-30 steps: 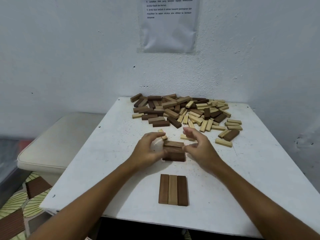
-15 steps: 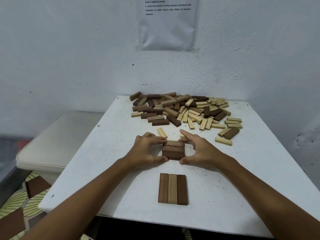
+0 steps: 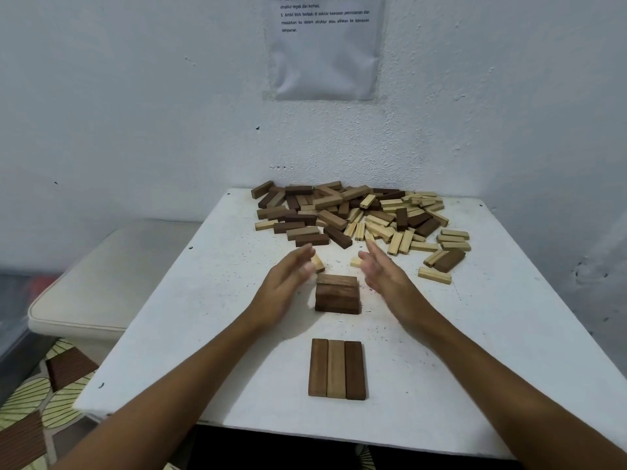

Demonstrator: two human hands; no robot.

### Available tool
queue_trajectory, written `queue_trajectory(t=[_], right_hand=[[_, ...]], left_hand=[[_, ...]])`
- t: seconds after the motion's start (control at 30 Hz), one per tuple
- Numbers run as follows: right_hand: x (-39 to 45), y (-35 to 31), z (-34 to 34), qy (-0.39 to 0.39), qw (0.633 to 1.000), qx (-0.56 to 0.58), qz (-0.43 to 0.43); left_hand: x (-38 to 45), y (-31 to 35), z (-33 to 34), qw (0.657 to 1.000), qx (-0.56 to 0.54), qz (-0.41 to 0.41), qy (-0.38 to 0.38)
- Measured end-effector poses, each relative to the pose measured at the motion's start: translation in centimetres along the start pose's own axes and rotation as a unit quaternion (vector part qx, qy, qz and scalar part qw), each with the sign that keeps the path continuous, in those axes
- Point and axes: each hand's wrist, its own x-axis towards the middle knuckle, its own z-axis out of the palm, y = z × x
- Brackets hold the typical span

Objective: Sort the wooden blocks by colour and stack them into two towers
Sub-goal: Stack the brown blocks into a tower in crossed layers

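A short stack of brown blocks [image 3: 337, 295], two layers high, stands in the middle of the white table [image 3: 210, 300]. My left hand [image 3: 285, 286] and my right hand [image 3: 383, 276] hover on either side of it, fingers apart, holding nothing and not touching it. Nearer me lies a flat row of three brown blocks [image 3: 337, 369] side by side. A mixed pile of dark and pale blocks [image 3: 359, 215] covers the far part of the table. Two pale blocks [image 3: 355, 262] lie just beyond my fingertips.
The table stands in a corner against white walls, with a paper sheet [image 3: 325, 45] taped above. A cream cushioned seat [image 3: 101, 283] is at the left, below table height. Loose pale blocks [image 3: 453, 240] lie at the pile's right edge.
Both hands have let go of the brown stack and opened outward, lifting slightly away from its sides. The stack stays in place.
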Motion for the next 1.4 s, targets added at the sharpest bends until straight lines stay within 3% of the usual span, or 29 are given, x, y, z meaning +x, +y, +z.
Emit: queue_trajectory(t=[0.1,0.17,1.0,1.07,1.17,1.3,1.4], right_hand=[[-0.3,0.1,2.2,0.050,0.988,0.145,0.005],[-0.4,0.3,3.4,0.072,0.981,0.179,0.000],[0.4,-0.3,5.3,0.096,0.979,0.178,-0.020],[0.3,-0.2,4.9,0.116,0.985,0.129,-0.022],[0.1,0.4,2.8,0.147,0.987,-0.029,-0.065],[-0.1,0.6,-0.7,0.019,0.981,-0.183,-0.063],[0.0,0.5,-1.9,-0.062,0.965,-0.251,-0.034]], left_hand=[[0.1,0.5,1.0,0.984,-0.169,-0.051,-0.022],[-0.1,0.7,1.9,0.974,-0.211,-0.071,-0.028],[-0.5,0.7,3.9,0.985,-0.159,-0.047,-0.044],[-0.5,1.0,3.6,0.993,-0.114,-0.036,0.002],[-0.1,0.8,1.4,0.995,0.072,0.007,0.064],[0.3,0.1,-1.6,0.966,0.255,0.034,-0.022],[0.4,0.0,-1.7,0.947,0.312,0.022,-0.078]])
